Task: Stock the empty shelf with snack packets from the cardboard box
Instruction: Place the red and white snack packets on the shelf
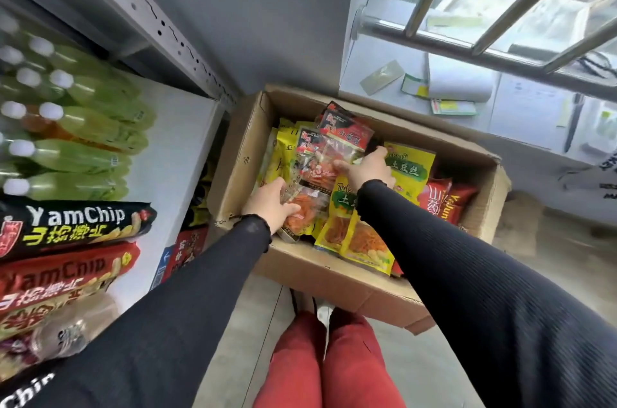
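An open cardboard box (pixel 310 274) stands on the floor in front of me, filled with snack packets. My left hand (pixel 268 204) grips the lower end of a stack of clear red-and-black packets (pixel 320 157). My right hand (pixel 369 167) holds the same stack at its upper right side. Yellow packets (pixel 409 167) with green labels lie beneath and to the right, and red packets (pixel 440 197) sit at the box's right side. The white shelf (pixel 173 153) is on my left.
Green bottles (pixel 83 127) and YamChip bags (pixel 76 224) fill the shelf's left part. A perforated grey shelf upright (pixel 160 23) rises behind it. A window ledge (pixel 467 107) with papers and a metal railing (pixel 484 40) lies beyond the box. My red trousers (pixel 327 364) are below.
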### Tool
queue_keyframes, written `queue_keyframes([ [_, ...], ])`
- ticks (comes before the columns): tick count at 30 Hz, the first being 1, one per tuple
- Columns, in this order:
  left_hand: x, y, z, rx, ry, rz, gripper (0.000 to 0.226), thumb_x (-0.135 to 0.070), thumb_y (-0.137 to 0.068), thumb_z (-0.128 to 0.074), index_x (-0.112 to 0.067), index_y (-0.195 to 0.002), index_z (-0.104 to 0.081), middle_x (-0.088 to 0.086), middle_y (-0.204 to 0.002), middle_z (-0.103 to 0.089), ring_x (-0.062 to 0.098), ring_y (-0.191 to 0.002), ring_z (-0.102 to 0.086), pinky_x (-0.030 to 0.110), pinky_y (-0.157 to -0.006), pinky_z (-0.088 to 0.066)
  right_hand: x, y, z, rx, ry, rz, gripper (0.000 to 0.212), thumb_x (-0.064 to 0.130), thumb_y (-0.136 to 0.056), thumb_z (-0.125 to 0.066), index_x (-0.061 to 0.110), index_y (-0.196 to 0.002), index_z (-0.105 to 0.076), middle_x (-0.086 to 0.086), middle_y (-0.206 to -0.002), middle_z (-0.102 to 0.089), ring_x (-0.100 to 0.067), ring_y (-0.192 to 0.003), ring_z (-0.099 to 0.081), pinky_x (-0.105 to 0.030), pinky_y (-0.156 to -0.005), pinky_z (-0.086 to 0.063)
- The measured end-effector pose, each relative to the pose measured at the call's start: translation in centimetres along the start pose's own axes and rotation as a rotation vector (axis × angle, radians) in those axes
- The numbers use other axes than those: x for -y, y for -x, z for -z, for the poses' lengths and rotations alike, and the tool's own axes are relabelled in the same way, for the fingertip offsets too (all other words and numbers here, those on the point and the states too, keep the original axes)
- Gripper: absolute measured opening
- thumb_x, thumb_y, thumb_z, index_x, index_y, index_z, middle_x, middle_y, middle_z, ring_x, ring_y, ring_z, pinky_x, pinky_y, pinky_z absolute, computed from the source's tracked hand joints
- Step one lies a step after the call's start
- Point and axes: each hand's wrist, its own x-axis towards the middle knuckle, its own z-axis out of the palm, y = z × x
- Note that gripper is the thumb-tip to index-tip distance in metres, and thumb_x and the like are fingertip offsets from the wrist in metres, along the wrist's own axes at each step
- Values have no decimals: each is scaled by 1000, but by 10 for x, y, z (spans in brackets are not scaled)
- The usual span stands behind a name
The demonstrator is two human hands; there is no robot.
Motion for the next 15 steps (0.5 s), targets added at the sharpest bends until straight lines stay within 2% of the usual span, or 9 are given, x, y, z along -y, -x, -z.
queue_keyframes([
  [3,2,4,-2,-24,74,21,53,-35,-93,-72,-14,-137,-52,8,-138,-61,29,-120,-59,38,-97,-48,-5,-8,-8,51,-242,-39,79,50,-75,-84,14,-130,-41,-14,-128,-62,-39,-121,-58,-53,-105,-44],
  [5,3,8,-2,-60,111,34,56,-34,-92,-73,-12,-139,-52,9,-141,-58,29,-123,-58,40,-102,-47,-8,-9,-9,66,-331,-27,56,43,-78,-84,18,-116,-50,-7,-116,-65,-34,-112,-62,-52,-101,-49],
  [8,5,15,2,-134,186,54,61,-31,-86,-79,-16,-138,-51,8,-132,-60,27,-116,-59,42,-100,-48,-8,-2,-1,64,-395,62,20,29,-85,-80,19,-91,-63,-3,-99,-70,-25,-94,-66,-42,-92,-54],
  [10,6,21,6,-164,252,72,65,-30,-84,-82,-18,-137,-46,6,-122,-61,27,-109,-60,43,-97,-50,-5,3,8,45,-437,133,15,25,-89,-77,18,-84,-65,1,-89,-68,-20,-82,-62,-38,-81,-54],
  [12,6,26,10,-186,316,95,63,-29,-84,-82,-17,-135,-45,5,-119,-61,26,-107,-60,38,-92,-49,-1,8,17,43,-480,217,19,25,-91,-75,21,-78,-61,6,-79,-62,-15,-73,-55,-37,-74,-51],
  [15,8,37,19,-185,338,94,53,-29,-90,-77,-11,-134,-54,6,-130,-60,27,-115,-58,31,-89,-42,12,24,35,34,-485,362,22,20,-96,-66,19,-77,-54,5,-74,-56,-13,-69,-47,-32,-71,-42],
])
